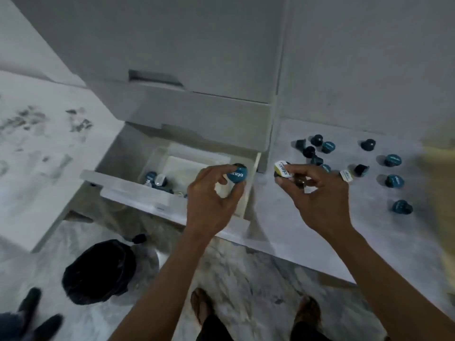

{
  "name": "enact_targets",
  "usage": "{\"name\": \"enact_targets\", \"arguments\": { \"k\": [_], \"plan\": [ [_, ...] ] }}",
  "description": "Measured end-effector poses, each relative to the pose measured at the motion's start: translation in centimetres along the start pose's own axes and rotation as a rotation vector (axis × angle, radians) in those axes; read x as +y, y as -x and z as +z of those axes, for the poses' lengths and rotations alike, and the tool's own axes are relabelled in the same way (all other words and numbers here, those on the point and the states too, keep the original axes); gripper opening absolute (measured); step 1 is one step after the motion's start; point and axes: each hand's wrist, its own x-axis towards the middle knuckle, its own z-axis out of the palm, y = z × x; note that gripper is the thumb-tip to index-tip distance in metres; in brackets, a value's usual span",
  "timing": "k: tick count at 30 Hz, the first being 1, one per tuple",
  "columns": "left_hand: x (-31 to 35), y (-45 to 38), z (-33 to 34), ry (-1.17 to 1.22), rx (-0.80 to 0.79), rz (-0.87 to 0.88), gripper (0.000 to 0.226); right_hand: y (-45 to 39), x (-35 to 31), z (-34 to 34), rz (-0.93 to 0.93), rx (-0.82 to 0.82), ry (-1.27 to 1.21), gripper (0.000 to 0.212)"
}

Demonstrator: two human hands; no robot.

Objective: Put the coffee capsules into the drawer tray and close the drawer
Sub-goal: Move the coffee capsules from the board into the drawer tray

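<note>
The drawer [128,187] stands pulled out below the counter, with a clear plastic tray [197,163] inside it. Several capsules [156,179] lie at the tray's left front. My left hand [211,200] pinches a blue-lidded capsule [236,175] above the tray's right end. My right hand [320,193] hovers over the counter just right of the drawer and grips a white-and-yellow-lidded capsule [282,169]. Several dark capsules with blue lids [317,150] lie scattered on the counter beyond and to the right of that hand.
The pale marble counter [320,242] runs along the right, and grey cabinet fronts [197,57] rise above the drawer. A black bin bag [98,269] sits on the marble floor below left. My feet [253,313] and another person's dark shoes [32,313] are at the bottom.
</note>
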Motion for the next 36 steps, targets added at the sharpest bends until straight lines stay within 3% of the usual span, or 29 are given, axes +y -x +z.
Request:
{"name": "enact_targets", "arguments": {
  "k": [6,11,19,31,36],
  "plan": [
    [-8.8,-3.1,-12.8,-0.098,-0.072,-0.107,0.025,1.3,-5.6,9.6,-0.009,-0.110,0.020,0.025],
    [-13.5,-6.4,-17.9,-0.228,-0.268,-0.108,0.028,1.7,-7.5,15.1,0.064,-0.170,0.041,0.022],
    [-18.2,-10.5,-15.4,-0.277,-0.528,-0.036,0.030,-0.8,-5.7,19.5,0.111,-0.247,0.093,0.022],
    [-23.5,-14.5,-9.1,-0.361,-0.914,-0.004,0.025,-5.2,-0.7,25.9,0.182,-0.634,0.327,0.018],
    [-24.9,-15.5,-7.6,-0.335,-0.998,-0.036,0.021,-5.6,0.0,27.5,0.193,-0.699,0.350,0.017]
  ]
}}
